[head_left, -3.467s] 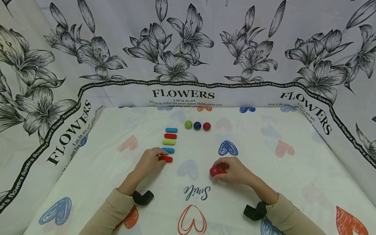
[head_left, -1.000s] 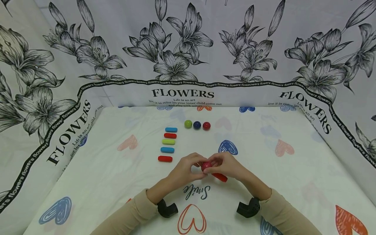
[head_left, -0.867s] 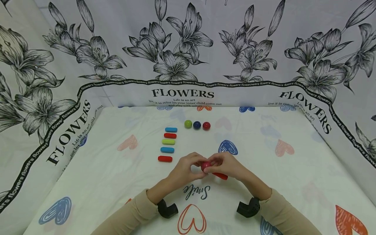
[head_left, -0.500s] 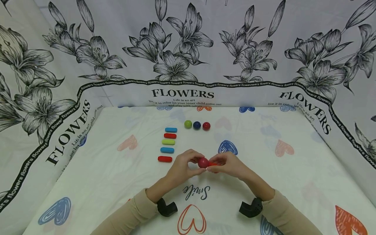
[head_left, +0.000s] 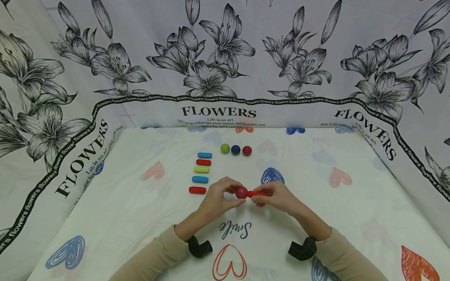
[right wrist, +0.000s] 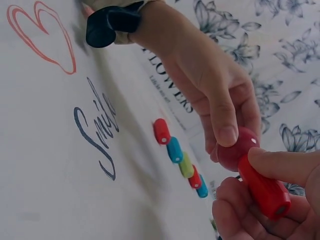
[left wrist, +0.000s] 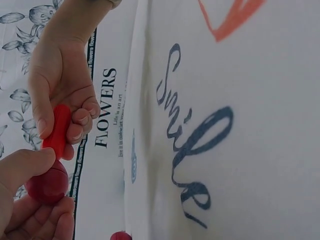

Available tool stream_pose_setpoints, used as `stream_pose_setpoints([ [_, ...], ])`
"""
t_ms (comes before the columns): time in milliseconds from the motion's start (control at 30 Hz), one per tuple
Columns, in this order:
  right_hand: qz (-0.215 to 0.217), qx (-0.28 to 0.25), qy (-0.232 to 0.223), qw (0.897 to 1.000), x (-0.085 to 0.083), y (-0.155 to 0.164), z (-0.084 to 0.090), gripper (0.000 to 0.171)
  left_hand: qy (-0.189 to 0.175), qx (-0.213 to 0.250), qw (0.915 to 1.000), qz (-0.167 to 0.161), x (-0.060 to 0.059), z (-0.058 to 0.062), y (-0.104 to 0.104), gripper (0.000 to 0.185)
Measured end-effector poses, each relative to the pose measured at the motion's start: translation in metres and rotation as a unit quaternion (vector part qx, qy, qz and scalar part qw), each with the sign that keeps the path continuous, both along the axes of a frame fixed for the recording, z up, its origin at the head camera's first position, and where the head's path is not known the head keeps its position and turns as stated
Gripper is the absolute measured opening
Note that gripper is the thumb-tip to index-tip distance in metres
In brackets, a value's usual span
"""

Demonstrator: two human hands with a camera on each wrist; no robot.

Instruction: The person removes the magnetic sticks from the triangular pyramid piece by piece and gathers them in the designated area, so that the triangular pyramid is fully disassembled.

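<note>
My left hand (head_left: pixel 221 197) holds a dark red ball (head_left: pixel 241 192) between thumb and fingers, above the table. Opposite it, my right hand (head_left: pixel 277 198) pinches a bright red rod (head_left: pixel 256 193) along its length. One end of the rod meets the ball, as the left wrist view shows with the ball (left wrist: pixel 47 185) below the rod (left wrist: pixel 59 131). In the right wrist view a small grey disc shows on the rod's free end (right wrist: pixel 281 209). Fingers cover part of both pieces.
Left of the hands lies a column of short rods: red (head_left: pixel 197 190), blue (head_left: pixel 200 179), lime (head_left: pixel 202 170), red (head_left: pixel 204 162), blue (head_left: pixel 204 155). Behind stand a green ball (head_left: pixel 225 148), a navy ball (head_left: pixel 236 150) and a red ball (head_left: pixel 247 150). A heart-print cloth (head_left: pixel 302 242) covers the table.
My left hand left the nearest red rod in the column, came right and took hold of the ball. The right hand's rod swung from slanting downward to nearly level, end-on to the ball.
</note>
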State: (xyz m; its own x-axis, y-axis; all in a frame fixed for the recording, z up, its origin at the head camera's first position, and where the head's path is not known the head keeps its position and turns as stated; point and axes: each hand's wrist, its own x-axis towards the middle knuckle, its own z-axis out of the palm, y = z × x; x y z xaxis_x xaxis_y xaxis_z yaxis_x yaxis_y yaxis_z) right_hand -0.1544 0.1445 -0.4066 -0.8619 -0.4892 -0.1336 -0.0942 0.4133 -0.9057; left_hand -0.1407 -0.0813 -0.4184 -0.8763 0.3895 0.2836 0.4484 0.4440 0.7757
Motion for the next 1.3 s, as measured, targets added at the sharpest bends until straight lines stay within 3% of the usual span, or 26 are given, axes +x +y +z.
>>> stream_pose_setpoints([
  [233,-0.007,-0.002,0.009,1.000,0.000,0.003,-0.001,0.033,0.002,-0.004,1.0000,0.006,0.000,0.003,0.000,0.035],
  [467,-0.094,-0.002,-0.004,0.996,-0.001,0.031,0.002,0.034,0.040,0.038,0.9954,0.079,-0.008,0.016,-0.015,0.035],
  [600,-0.099,-0.004,-0.025,0.995,-0.001,0.038,-0.001,0.039,0.025,0.036,0.9973,0.060,-0.015,0.019,-0.015,0.038],
  [800,-0.112,0.007,-0.040,0.993,-0.001,0.036,-0.008,0.040,-0.022,0.028,0.9985,0.042,-0.027,0.013,-0.003,0.040],
  [1033,-0.108,0.004,-0.038,0.993,0.002,0.033,-0.008,0.038,-0.020,0.024,0.9994,0.018,-0.047,0.004,0.013,0.043],
  [1300,-0.103,0.000,-0.044,0.994,0.003,0.032,-0.007,0.038,-0.027,0.041,0.9982,0.034,-0.065,-0.002,0.035,0.045],
])
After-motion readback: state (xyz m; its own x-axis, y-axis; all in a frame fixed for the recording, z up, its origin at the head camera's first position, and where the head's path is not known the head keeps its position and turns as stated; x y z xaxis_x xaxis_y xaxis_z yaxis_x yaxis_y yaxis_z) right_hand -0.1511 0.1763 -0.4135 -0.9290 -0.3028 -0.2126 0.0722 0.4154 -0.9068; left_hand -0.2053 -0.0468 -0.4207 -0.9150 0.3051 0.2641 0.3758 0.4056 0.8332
